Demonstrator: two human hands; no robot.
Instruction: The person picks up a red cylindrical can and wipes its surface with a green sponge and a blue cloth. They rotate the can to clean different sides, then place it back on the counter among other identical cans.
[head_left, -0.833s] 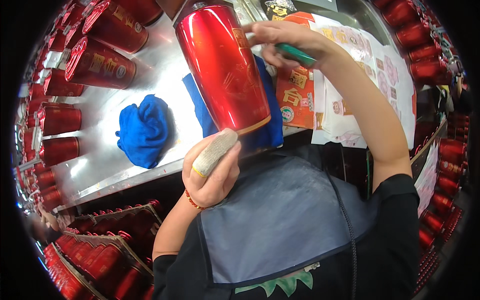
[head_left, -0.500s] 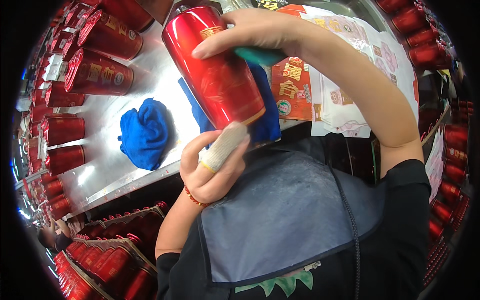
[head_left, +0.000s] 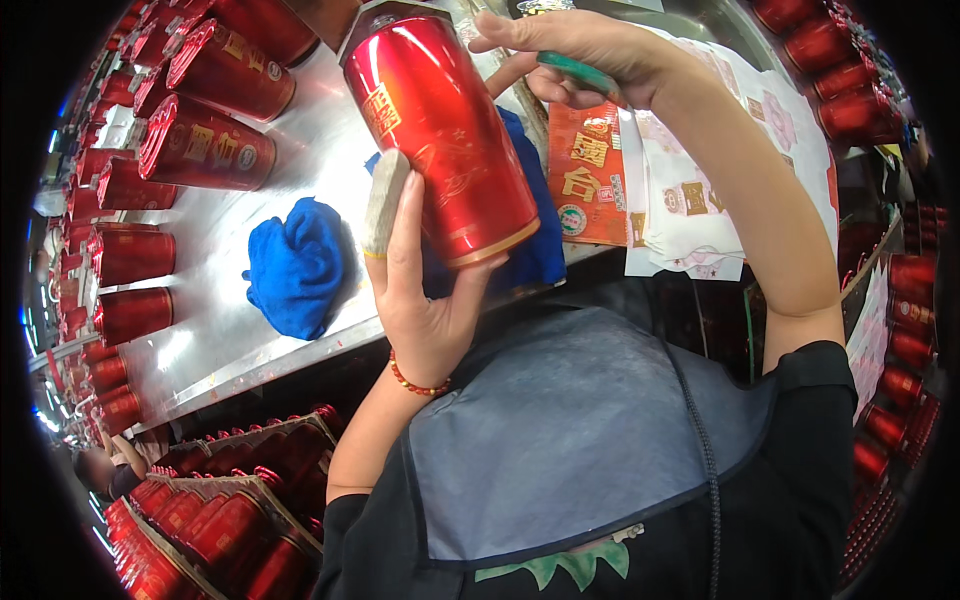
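The red bottle (head_left: pixel 450 150) was tilted over a flat blue cloth (head_left: pixel 540 225) on the metal bench (head_left: pixel 205 300), its base toward the person; whether it rested on the cloth could not be told. The left hand (head_left: pixel 425 305) held it near the base, fingers along its left side and thumb at the bottom edge. One finger wore a pale sleeve (head_left: pixel 383 205). The right hand (head_left: pixel 590 55), beside the bottle's upper right, gripped a green tool (head_left: pixel 578 73) in partly curled fingers; a fingertip reached the bottle's edge, contact unclear. A crumpled blue cloth (head_left: pixel 297 265) lay to the left, near red cans (head_left: pixel 215 145). White papers (head_left: pixel 690 225) overlapped a red card (head_left: pixel 590 190) at right.
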